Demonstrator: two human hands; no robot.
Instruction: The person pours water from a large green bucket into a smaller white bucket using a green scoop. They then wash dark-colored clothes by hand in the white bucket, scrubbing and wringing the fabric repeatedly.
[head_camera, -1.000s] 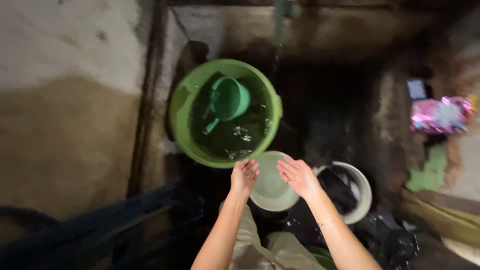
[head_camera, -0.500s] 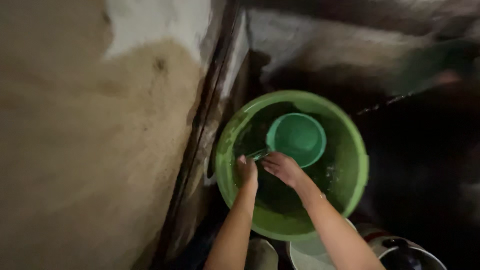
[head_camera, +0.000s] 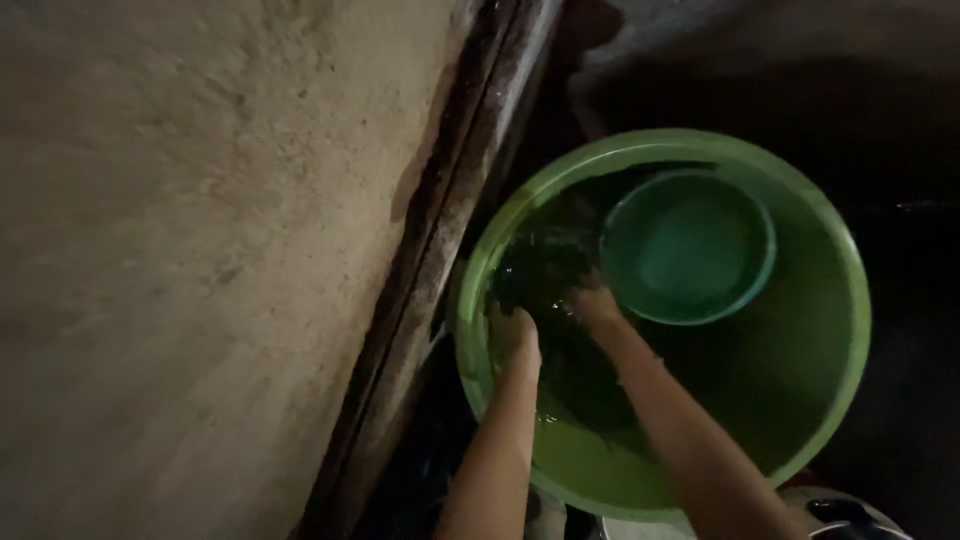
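Both hands are down in the water of a big light-green tub (head_camera: 840, 300), near its left rim. The left hand (head_camera: 515, 335) and right hand (head_camera: 595, 305) sit close together, fingers sunk in the dark water, so I cannot tell whether either holds anything. Just right of the right hand, 1 smaller green scoop (head_camera: 690, 245) floats mouth-up toward the tub's far rim; its handle is hidden. A pale wall (head_camera: 200, 250) runs along the left.

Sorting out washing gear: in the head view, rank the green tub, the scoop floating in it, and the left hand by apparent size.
1. Green tub, clearly largest.
2. Teal scoop inside it.
3. Left hand, smallest, though partly underwater, so its full extent is unsure.
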